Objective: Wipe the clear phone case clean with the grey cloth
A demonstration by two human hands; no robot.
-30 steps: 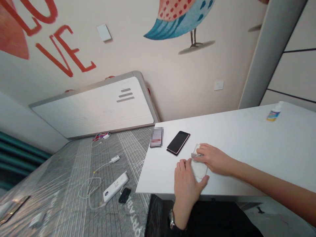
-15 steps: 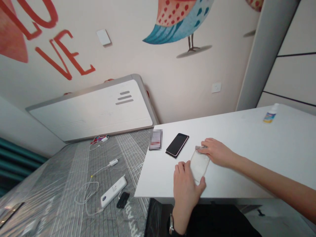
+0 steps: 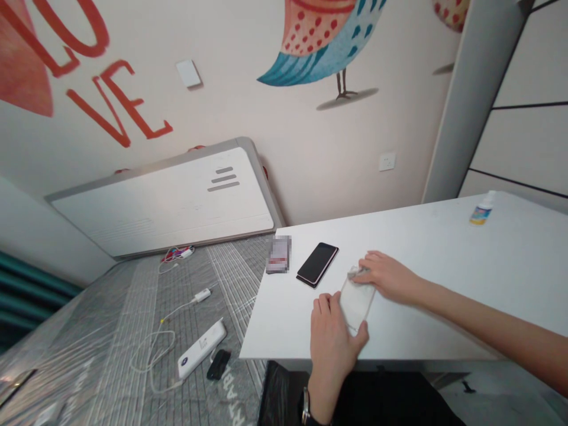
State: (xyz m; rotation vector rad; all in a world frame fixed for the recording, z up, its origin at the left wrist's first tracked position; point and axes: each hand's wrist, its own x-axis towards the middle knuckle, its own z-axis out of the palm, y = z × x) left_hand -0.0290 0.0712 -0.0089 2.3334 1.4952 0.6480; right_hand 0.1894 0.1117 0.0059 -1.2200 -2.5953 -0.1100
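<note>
A clear phone case (image 3: 356, 300) lies on the white table (image 3: 444, 278) near its front edge. My left hand (image 3: 331, 334) grips the case's near end, thumb on one side and fingers on the other. My right hand (image 3: 387, 277) presses its fingertips together on the case's far end, where a small grey piece shows. A black smartphone (image 3: 317, 264) lies screen up just left of the case, untouched. Beside the phone sits a small blurred card or box (image 3: 279, 254) at the table's corner.
A small bottle with a yellow and blue label (image 3: 481, 209) stands at the far right of the table. Left of the table, a plastic-wrapped mattress (image 3: 110, 331) holds a white power bank (image 3: 202, 349), white cables (image 3: 155, 346), a small black item (image 3: 218, 364) and chargers. A white panel (image 3: 168, 198) leans on the wall.
The view has shifted slightly. My right hand's fingers have slid a little along the far end of the clear case, and my left hand keeps hold of the near end.
</note>
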